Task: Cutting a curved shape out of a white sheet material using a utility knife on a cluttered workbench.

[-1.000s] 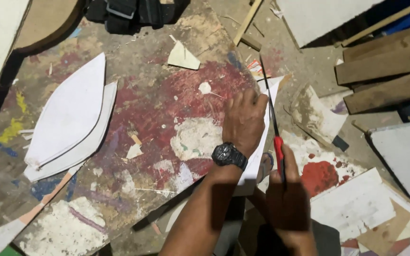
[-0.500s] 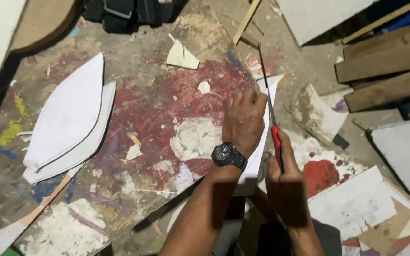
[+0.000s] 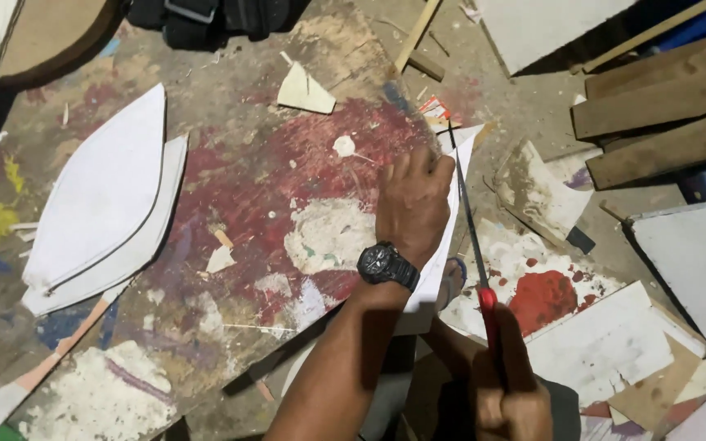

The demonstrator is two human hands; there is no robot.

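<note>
Two hands at work | left hand [image 3: 413,204] lies flat, fingers spread, pressing a white sheet [image 3: 443,237] onto the paint-stained table [image 3: 230,180] | right hand [image 3: 510,392], at 5 o'clock, is fisted around a red-handled saw [image 3: 474,237], blade along the sheet's right edge | stacked white boards [image 3: 104,204] at 9 o'clock

left hand [image 3: 412,202] pressing white sheet [image 3: 443,237], right hand [image 3: 510,392] gripping saw [image 3: 471,237]
</note>
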